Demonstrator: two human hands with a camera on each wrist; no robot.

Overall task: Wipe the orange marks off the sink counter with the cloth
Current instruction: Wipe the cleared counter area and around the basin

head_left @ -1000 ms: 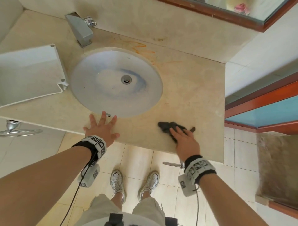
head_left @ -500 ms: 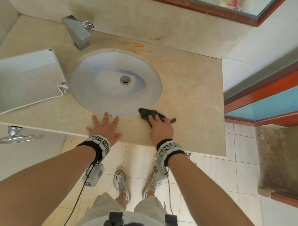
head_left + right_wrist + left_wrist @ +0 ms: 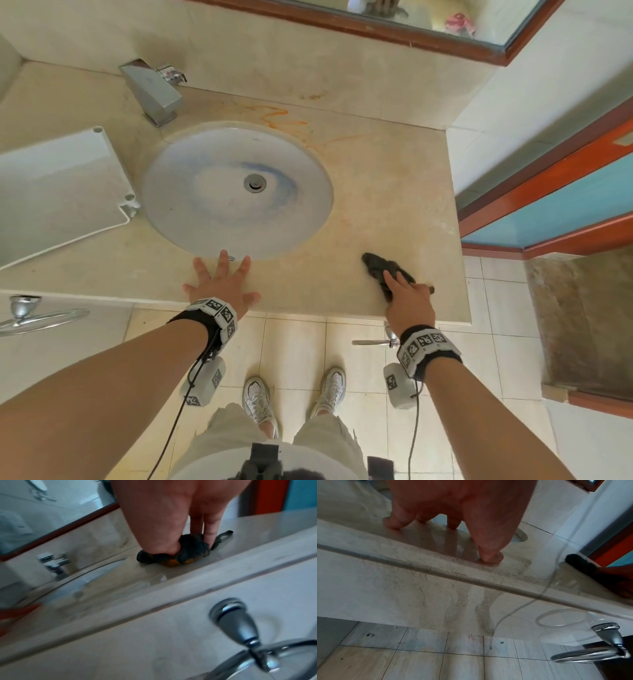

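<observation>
Orange marks point(image 3: 277, 116) streak the beige sink counter point(image 3: 394, 192) behind and to the right of the basin, and a fainter one point(image 3: 346, 219) lies by the basin's right rim. A dark cloth point(image 3: 378, 267) lies bunched near the counter's front right. My right hand point(image 3: 400, 287) holds it down there. In the right wrist view the cloth point(image 3: 188, 555) shows orange stains and sits pinched between thumb and fingers of that hand point(image 3: 189, 545). My left hand point(image 3: 222, 281) lies flat with fingers spread on the front edge below the basin, fingertips on the stone point(image 3: 452, 523).
The round sink point(image 3: 191, 192) fills the counter's middle, with a metal faucet point(image 3: 154, 92) behind it. A white panel point(image 3: 58, 185) lies on the left. Towel rings point(image 3: 34, 318) point(image 3: 240, 622) hang under the front edge. A mirror point(image 3: 411, 20) lines the back wall.
My right hand slid the cloth left to the basin's front rim, then back right to the front-right part of the counter. The left hand stayed planted.
</observation>
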